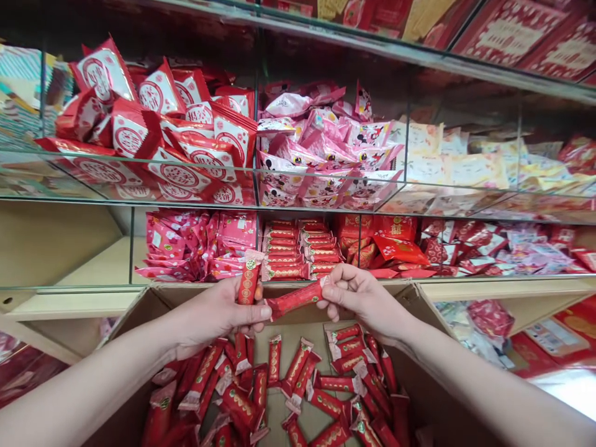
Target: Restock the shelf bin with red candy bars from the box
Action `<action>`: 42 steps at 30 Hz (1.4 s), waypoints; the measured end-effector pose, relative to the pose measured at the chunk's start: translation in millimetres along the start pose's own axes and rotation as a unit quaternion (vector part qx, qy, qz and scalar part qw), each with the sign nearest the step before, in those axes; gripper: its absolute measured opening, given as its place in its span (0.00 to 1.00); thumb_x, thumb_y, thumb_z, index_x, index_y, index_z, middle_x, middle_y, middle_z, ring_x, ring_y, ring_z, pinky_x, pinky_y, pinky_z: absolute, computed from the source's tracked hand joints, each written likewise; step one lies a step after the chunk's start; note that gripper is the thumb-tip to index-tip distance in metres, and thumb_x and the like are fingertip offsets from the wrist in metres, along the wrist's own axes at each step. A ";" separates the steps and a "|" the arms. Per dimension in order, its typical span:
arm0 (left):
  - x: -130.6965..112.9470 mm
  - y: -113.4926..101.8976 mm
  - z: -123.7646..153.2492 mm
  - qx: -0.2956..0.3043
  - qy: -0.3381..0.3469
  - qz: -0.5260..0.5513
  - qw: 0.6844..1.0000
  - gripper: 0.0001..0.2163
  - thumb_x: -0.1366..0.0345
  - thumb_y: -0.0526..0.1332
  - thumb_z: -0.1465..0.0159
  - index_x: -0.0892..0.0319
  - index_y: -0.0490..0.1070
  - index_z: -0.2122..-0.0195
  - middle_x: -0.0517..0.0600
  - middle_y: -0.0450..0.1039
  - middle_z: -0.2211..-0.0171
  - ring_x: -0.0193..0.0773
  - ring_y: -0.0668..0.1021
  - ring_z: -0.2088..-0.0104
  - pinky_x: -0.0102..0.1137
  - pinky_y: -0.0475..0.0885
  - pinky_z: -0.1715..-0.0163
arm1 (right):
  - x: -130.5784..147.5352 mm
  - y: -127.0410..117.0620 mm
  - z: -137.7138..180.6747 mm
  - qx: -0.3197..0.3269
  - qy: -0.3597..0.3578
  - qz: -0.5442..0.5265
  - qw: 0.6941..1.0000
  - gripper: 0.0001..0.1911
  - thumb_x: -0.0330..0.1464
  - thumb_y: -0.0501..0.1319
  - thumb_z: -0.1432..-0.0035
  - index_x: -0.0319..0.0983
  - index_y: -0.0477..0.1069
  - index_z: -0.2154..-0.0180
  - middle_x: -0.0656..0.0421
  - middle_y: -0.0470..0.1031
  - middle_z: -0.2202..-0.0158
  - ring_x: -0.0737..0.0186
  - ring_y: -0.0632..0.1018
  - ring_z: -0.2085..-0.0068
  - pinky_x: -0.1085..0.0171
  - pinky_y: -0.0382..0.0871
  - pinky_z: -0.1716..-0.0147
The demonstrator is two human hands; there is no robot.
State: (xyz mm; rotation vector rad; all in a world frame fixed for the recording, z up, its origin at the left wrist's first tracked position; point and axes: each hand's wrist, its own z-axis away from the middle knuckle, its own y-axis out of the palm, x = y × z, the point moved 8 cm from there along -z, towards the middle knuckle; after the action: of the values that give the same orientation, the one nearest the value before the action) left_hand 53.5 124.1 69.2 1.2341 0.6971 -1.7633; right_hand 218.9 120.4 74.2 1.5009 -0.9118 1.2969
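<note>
My left hand (223,313) is closed around an upright red wrapped candy bar (248,282) and its thumb also pinches the left end of a second red bar (294,298). My right hand (361,298) pinches the right end of that second bar, which lies nearly level between both hands. Both hands hover above an open cardboard box (139,310) holding several loose red bars (298,379). Just behind the hands, a glass shelf compartment holds neat stacks of the same red bars (298,251).
Glass shelves hold red-and-white packets (158,130) upper left, pink packets (321,149) upper middle, pale yellow packets (460,164) upper right, pink packets (195,245) lower left and mixed red packets (465,248) lower right. Glass dividers separate compartments. Red boxes (554,338) stand lower right.
</note>
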 end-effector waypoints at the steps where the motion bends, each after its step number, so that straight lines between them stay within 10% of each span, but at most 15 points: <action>1: 1.3 1.5 0.1 0.008 -0.010 0.026 1.000 0.09 0.67 0.66 0.51 0.60 0.69 0.70 0.43 0.72 0.78 0.29 0.75 0.76 0.23 0.65 0.76 | 1.1 -0.2 0.1 0.000 -0.005 -0.002 1.000 0.12 0.34 0.64 0.54 0.37 0.61 0.73 0.60 0.75 0.77 0.73 0.72 0.80 0.72 0.66 0.79; 6: 0.0 13.1 -0.4 0.075 -0.029 0.161 0.984 0.09 0.66 0.60 0.45 0.63 0.72 0.64 0.55 0.76 0.65 0.38 0.78 0.66 0.29 0.70 0.66 | 7.4 -0.1 1.7 -0.009 -0.059 0.028 0.998 0.10 0.32 0.65 0.56 0.38 0.63 0.75 0.63 0.72 0.77 0.69 0.74 0.76 0.68 0.68 0.75; 11: -1.5 -2.2 -4.5 -0.018 0.030 0.121 0.992 0.06 0.66 0.63 0.46 0.61 0.73 0.68 0.49 0.77 0.71 0.31 0.77 0.71 0.21 0.69 0.73 | 17.6 7.4 8.1 -0.009 -0.159 0.185 0.970 0.04 0.30 0.63 0.54 0.39 0.68 0.75 0.59 0.72 0.71 0.66 0.73 0.68 0.64 0.67 0.66; 22: -7.4 -5.9 -4.4 -0.074 0.103 0.062 0.990 0.08 0.66 0.67 0.51 0.60 0.70 0.71 0.44 0.74 0.73 0.29 0.74 0.72 0.24 0.68 0.68 | -16.4 16.5 9.7 -0.017 0.006 -0.047 0.999 0.18 0.30 0.66 0.58 0.38 0.61 0.64 0.62 0.69 0.70 0.69 0.74 0.72 0.66 0.71 0.71; 42: -19.1 6.3 3.3 -0.053 0.133 -0.134 0.981 0.10 0.70 0.60 0.51 0.58 0.56 0.79 0.43 0.67 0.77 0.30 0.69 0.78 0.26 0.60 0.78 | 1.2 -1.8 3.7 -0.071 -0.067 0.019 0.995 0.11 0.38 0.62 0.53 0.37 0.66 0.73 0.63 0.67 0.75 0.71 0.71 0.74 0.68 0.68 0.72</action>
State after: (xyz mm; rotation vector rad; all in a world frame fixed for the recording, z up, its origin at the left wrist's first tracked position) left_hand 60.4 124.5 88.4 1.3665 1.1436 -1.7648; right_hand 221.9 117.5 75.0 1.4799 -1.1004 1.1431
